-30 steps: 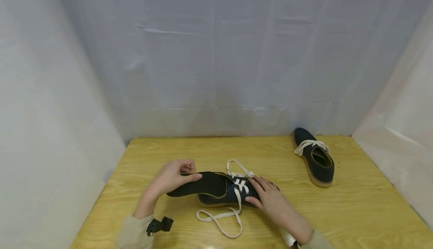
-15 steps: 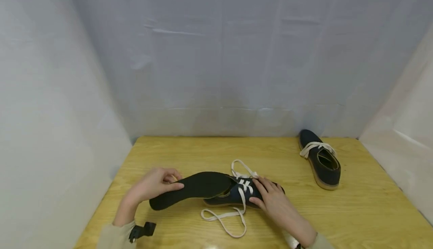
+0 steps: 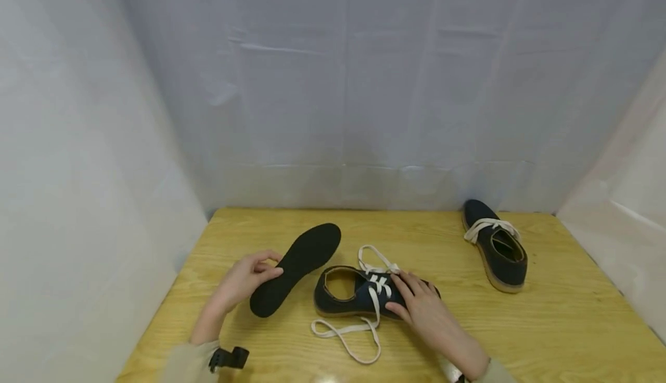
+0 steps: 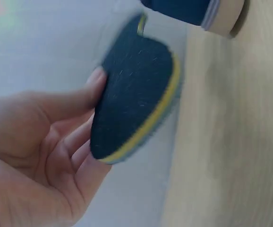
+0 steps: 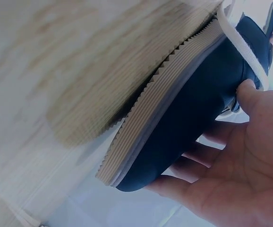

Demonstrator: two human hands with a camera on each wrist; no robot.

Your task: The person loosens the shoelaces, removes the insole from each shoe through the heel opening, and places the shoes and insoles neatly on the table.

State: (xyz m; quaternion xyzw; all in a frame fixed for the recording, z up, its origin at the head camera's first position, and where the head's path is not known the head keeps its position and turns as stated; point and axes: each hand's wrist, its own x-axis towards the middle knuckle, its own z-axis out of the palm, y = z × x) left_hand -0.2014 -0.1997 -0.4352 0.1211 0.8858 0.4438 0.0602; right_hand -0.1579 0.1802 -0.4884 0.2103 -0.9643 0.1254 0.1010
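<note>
In the head view, a black insole [image 3: 295, 270] is pinched between the thumb and fingers of my left hand [image 3: 244, 282]. It is held raised and tilted, its wider end pointing up and to the right. A yellow layer shows along its edge in the left wrist view [image 4: 160, 106]. Beside it, a dark navy shoe [image 3: 333, 299] stands on its sole, toe to the right, its opening showing a tan inside. My right hand [image 3: 429, 316] holds this shoe over the toe, thumb on the near side. The white lace [image 3: 346, 330] hangs loose, looping onto the table on both sides.
A second navy shoe [image 3: 502, 253] with white laces stands at the back right of the wooden table [image 3: 551, 313]. Pale sheeting [image 3: 343, 94] closes off the back and both sides.
My left hand has drawn the insole leftward out of the shoe, then turned and raised it, so the shoe's opening now shows. The right hand has stayed on the toe.
</note>
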